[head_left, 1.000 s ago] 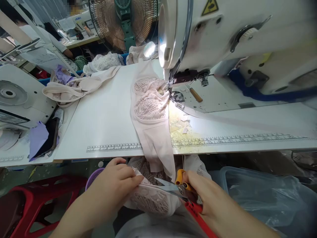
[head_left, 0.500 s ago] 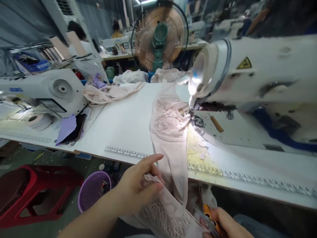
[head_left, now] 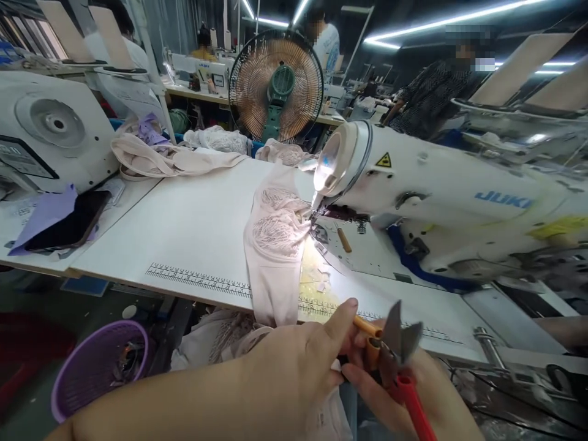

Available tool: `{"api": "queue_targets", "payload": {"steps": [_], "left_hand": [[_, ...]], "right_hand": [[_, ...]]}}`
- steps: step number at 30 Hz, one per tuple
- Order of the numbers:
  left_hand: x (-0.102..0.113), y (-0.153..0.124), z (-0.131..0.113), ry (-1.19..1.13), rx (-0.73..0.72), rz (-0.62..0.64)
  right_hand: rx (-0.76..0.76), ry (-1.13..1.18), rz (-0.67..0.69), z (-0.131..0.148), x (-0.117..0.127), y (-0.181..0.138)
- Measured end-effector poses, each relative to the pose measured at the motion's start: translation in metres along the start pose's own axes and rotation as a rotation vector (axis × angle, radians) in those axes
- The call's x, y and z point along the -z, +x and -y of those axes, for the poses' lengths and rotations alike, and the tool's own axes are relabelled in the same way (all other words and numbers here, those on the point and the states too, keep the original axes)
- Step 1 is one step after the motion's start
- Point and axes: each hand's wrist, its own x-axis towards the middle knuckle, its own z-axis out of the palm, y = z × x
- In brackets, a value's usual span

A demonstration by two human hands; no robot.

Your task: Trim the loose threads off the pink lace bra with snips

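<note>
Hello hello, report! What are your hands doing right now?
Right hand grips snips, blades up. Left hand touches the orange handle. Pink lace garment lies under the sewing machine.

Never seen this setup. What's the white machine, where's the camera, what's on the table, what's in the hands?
The camera sits on the person's head and looks forward and down, so the two forearms at the bottom are the wearer's own. The white machine is an industrial sewing machine on a white table with a ruler printed along its front edge. A pale pink lace garment lies under the needle and hangs over the edge. The right hand holds small thread snips with orange and red handles, blades open. The left hand touches the orange handle. A fan, a purple basket and other people are around.
</note>
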Motion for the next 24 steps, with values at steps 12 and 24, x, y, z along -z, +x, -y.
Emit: {"api": "queue_targets", "payload": {"steps": [12,24], "left_hand": [[-0.005,0.000,0.006,-0.273,0.435,-0.078],[-0.008,0.007,0.010,-0.926,0.786,-0.147]], "right_hand": [[0.152,-0.190,-0.004,-0.017,-0.004,0.004],[0.062,-0.053,0.002,-0.023,-0.020,0.007]]}}
